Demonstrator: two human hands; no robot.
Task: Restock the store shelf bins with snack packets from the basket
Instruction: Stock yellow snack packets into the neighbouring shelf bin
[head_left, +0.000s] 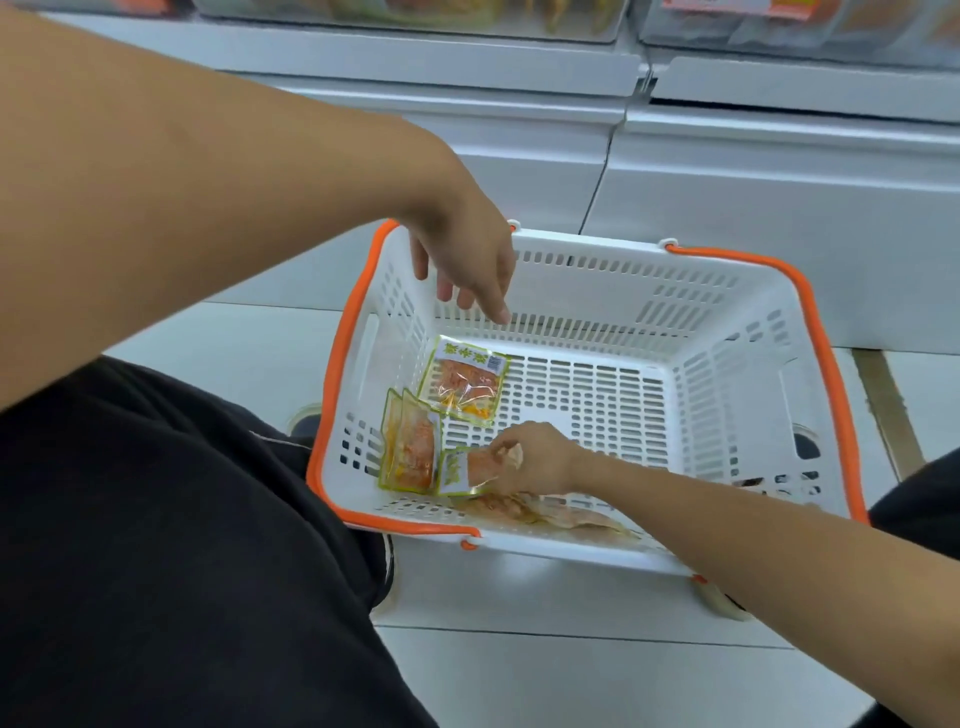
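A white plastic basket (727, 322) with orange handles sits on the floor in front of me. Several clear snack packets with green-yellow edges lie in it: one flat packet (465, 382) near the far left, two upright packets (408, 449) against the left wall, more under my right forearm (550, 512). My right hand (535, 460) is down in the basket and pinches one packet (470, 467) by its end. My left hand (467, 265) hovers over the basket's far left corner, fingers relaxed and pointing down, holding nothing.
White shelf fronts (779, 171) rise behind the basket, with clear bins of packets (415, 13) along the top edge. My black-clad legs (182, 545) flank the basket left and right. The floor is pale tile (571, 675).
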